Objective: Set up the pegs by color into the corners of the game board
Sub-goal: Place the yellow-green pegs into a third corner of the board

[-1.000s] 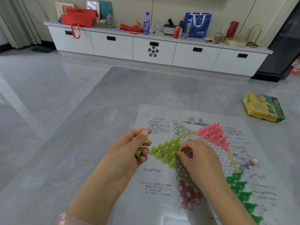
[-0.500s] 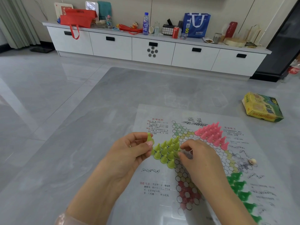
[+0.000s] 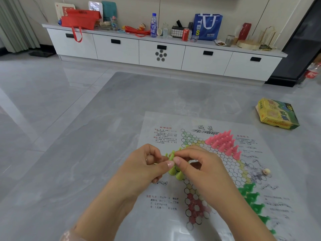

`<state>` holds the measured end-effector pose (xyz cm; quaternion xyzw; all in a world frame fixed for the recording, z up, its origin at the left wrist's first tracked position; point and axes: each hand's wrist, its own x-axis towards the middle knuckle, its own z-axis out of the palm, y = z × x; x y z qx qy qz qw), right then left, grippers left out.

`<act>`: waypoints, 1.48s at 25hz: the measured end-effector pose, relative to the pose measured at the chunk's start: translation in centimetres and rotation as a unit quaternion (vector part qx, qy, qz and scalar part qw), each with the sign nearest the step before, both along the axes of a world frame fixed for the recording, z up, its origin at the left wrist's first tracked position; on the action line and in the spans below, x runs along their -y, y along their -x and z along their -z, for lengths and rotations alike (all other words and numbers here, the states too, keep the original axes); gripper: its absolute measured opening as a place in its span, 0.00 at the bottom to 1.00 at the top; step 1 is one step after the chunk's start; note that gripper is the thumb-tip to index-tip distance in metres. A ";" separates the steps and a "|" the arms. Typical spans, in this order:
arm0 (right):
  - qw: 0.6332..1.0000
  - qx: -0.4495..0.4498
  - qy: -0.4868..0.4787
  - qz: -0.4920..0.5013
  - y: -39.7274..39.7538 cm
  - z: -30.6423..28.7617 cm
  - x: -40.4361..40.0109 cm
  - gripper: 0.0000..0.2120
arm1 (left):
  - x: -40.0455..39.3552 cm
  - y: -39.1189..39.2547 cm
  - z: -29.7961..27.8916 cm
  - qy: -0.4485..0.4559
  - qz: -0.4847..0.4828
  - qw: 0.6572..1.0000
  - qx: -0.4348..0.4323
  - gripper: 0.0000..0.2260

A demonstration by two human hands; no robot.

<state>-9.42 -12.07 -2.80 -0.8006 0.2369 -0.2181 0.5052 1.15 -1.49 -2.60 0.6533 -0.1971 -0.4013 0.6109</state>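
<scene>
Head view: a yellow-green peg point(image 3: 172, 156) is seen pinched at the meeting point of both hands, above the cluster of yellow-green pegs point(image 3: 175, 172) set in the left corner of the paper game board point(image 3: 173, 202). The left hand point(image 3: 147, 169) is curled, its thumb pressed to the peg's side; the right hand point(image 3: 199, 167) is arched over the cluster, thumb and forefinger closed on the same peg. Half a second earlier the hands were apart, the peg held in the left hand alone and the right hand's fingertips resting at the cluster's edge; the gap has since been closed and most of the cluster is now hidden. Pink pegs point(image 3: 223, 143) are grouped in the upper corner, dark green pegs point(image 3: 251, 197) in the right one, both unchanged. A small pale piece point(image 3: 266, 170) lies on the board's right margin. The board is spread on a grey bench point(image 3: 86, 153), with a yellow game box point(image 3: 277, 114) well apart at the far right. A white sideboard point(image 3: 161, 53) crowded with bags and bottles lines the wall behind.
</scene>
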 end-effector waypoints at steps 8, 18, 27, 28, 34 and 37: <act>0.999 0.003 -0.040 -0.029 0.7 -0.4 0.4 0.06 | 0.1 0.3 -0.3 -0.008 0.040 0.999 0.027 0.06; 0.965 -0.175 0.165 0.105 2.3 0.9 2.0 0.05 | 0.3 0.0 0.0 -0.005 -0.046 0.999 -0.001 0.14; 0.951 -0.205 0.207 0.101 1.6 1.6 1.3 0.05 | 0.1 -0.1 -0.4 -0.013 -0.058 0.998 0.001 0.10; 0.950 -0.205 0.211 0.100 1.5 1.6 1.3 0.05 | 0.1 -0.1 -0.4 -0.013 -0.061 0.998 0.001 0.09; 0.945 -0.209 0.234 0.092 1.4 2.0 1.3 0.05 | 0.1 -0.3 -0.5 0.005 -0.081 0.997 -0.007 0.06; 0.945 -0.209 0.236 0.091 1.4 2.0 1.3 0.06 | 0.2 -0.4 -0.3 0.019 -0.085 0.996 -0.017 0.06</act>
